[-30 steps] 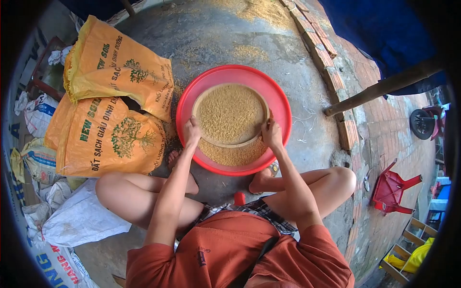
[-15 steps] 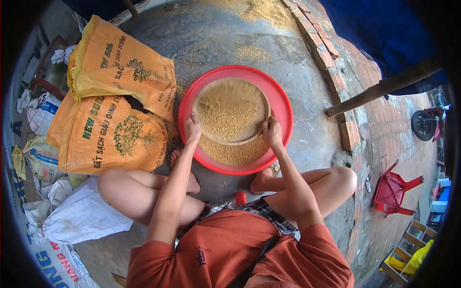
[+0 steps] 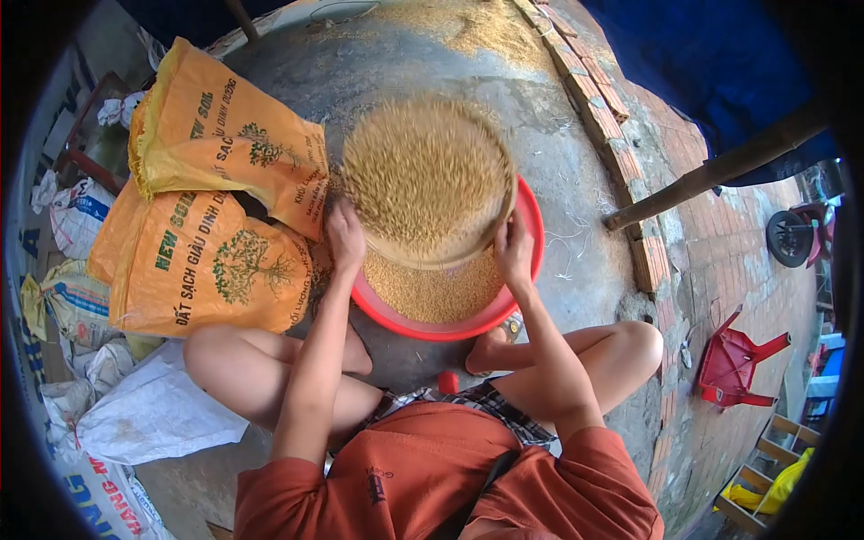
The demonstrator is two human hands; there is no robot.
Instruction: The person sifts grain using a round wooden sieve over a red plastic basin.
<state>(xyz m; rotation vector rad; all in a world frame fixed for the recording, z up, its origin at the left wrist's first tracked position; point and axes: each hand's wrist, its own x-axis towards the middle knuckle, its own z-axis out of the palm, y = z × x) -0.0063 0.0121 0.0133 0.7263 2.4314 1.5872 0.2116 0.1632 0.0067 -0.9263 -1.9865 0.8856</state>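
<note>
My left hand (image 3: 345, 236) grips the left edge of a round winnowing tray (image 3: 436, 264), and my right hand (image 3: 514, 250) holds its right edge. Golden grain, perhaps unhusked rice (image 3: 423, 171), is blurred above the tray and hides much of its surface. The tray is raised over a red basin (image 3: 535, 238), covering the basin's far part. More grain (image 3: 434, 295) lies in the near part of the basin, between my forearms.
Orange soil sacks (image 3: 225, 256) lie close on my left, with a white sack (image 3: 162, 409) nearer me. A brick edging (image 3: 601, 112) and a wooden pole (image 3: 711, 175) are on the right, beside an overturned red stool (image 3: 733, 364). Grain (image 3: 499, 31) is spread farther ahead.
Both hands have raised the tray, which looks larger and farther forward. The grain has gone from partly settled on it to a wide blur. Both hands still hold the rim.
</note>
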